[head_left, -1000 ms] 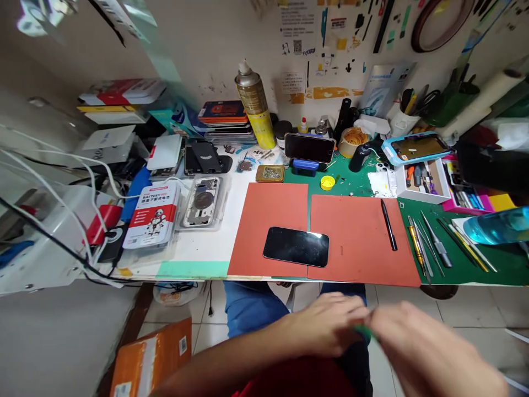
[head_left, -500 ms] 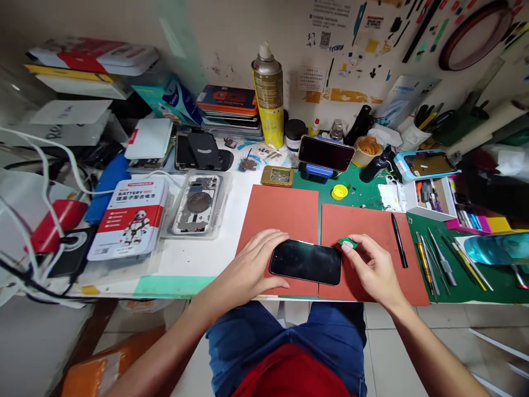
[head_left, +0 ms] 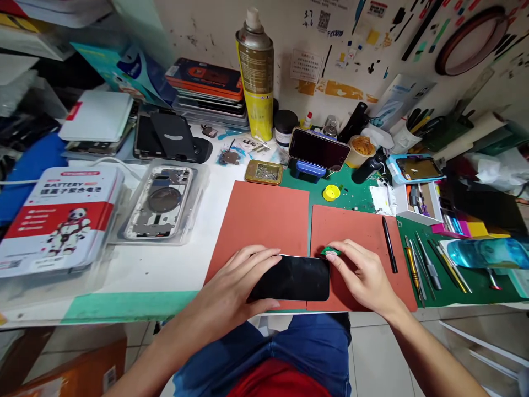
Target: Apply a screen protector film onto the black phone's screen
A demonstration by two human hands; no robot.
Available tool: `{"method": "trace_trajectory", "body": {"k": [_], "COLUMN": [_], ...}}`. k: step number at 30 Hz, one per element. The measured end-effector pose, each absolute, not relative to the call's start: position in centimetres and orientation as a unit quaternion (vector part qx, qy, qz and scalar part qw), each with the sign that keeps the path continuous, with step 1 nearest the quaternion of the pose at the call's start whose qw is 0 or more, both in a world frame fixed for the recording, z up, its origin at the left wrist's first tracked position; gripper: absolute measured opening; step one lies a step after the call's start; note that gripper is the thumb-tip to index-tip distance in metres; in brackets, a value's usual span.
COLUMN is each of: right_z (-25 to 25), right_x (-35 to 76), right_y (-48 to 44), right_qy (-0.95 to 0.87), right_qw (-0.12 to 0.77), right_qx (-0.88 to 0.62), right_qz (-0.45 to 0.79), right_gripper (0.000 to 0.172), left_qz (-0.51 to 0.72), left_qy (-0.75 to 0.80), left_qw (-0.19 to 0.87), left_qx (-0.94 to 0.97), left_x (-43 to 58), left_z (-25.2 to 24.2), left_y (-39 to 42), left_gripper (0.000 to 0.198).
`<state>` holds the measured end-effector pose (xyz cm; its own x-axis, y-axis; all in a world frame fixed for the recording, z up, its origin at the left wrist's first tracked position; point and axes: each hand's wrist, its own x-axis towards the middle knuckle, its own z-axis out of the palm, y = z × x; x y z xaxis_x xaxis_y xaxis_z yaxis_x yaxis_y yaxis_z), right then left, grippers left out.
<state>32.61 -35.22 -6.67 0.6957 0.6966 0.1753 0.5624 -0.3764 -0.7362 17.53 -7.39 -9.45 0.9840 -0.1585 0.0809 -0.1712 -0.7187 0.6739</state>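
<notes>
Head view: black, glossy, rectangular phone (head_left: 295, 280) flat across two brick-red mats (head_left: 268, 215).
Long axis: left–right, along near edge of white-and-green tabletop (head_left: 165, 270).
Left hand (head_left: 242, 278): grip spread, covering phone's left end.
Right hand (head_left: 366, 274): grip pinching small, flat green piece (head_left: 331, 251).
Nearest corner: phone's far right, just left of right grip; contact with piece: cannot tell.

Green piece (head_left: 329, 251) perhaps half hidden
</notes>
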Motion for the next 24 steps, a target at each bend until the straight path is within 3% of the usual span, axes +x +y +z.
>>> {"method": "trace_trajectory", "body": {"k": [8, 24], "right_z": [-6.56, -6.69], "right_x": [33.20, 33.51], "right_y": [-35.16, -35.29], "right_qy": [-0.449, -0.466], "right_qw": [0.379, 0.373], "right_qx": [-0.804, -0.794], "right_qz": [0.092, 0.115], "right_gripper": [0.022, 0.028], "left_qz": [0.039, 0.047], "left_qy": [-0.097, -0.093], "left_qw": [0.361, 0.331], "left_qx": [0.927, 0.938], "left_x": [17.40, 17.21], "left_z": [-10.05, -9.86], "left_y": [-7.40, -7.49], "left_gripper": [0.057, 0.050]}}
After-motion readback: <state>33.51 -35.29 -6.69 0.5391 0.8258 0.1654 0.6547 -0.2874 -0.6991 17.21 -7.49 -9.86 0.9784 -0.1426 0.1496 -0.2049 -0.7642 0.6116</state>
